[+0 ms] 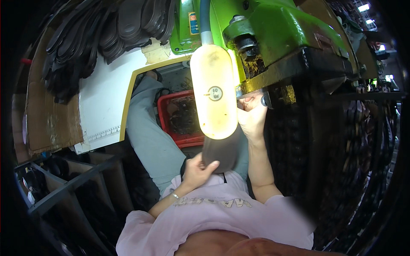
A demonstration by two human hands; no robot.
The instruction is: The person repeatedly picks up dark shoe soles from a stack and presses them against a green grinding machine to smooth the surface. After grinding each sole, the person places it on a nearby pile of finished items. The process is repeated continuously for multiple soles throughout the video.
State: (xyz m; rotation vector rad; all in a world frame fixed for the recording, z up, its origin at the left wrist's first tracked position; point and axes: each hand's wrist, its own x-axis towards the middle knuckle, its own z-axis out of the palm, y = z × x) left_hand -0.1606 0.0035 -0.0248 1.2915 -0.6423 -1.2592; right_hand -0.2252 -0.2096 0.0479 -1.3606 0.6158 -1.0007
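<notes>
My left hand is closed on the near end of a dark, rounded shoe sole, its thumb lying on top. The far end of the sole disappears behind a glowing oval lamp. Beneath the head of a green machine is my right hand, raised, with curled fingers. A round dark knob sits right beside it. The lamp and the machine cover part of those fingers, so whatever they grip is hidden.
Stacks of dark shoe soles lie at the far left beside cardboard. A white table has a yellow-edged cutout. Below it, between my legs, stands a red bin. A divided rack is at lower left.
</notes>
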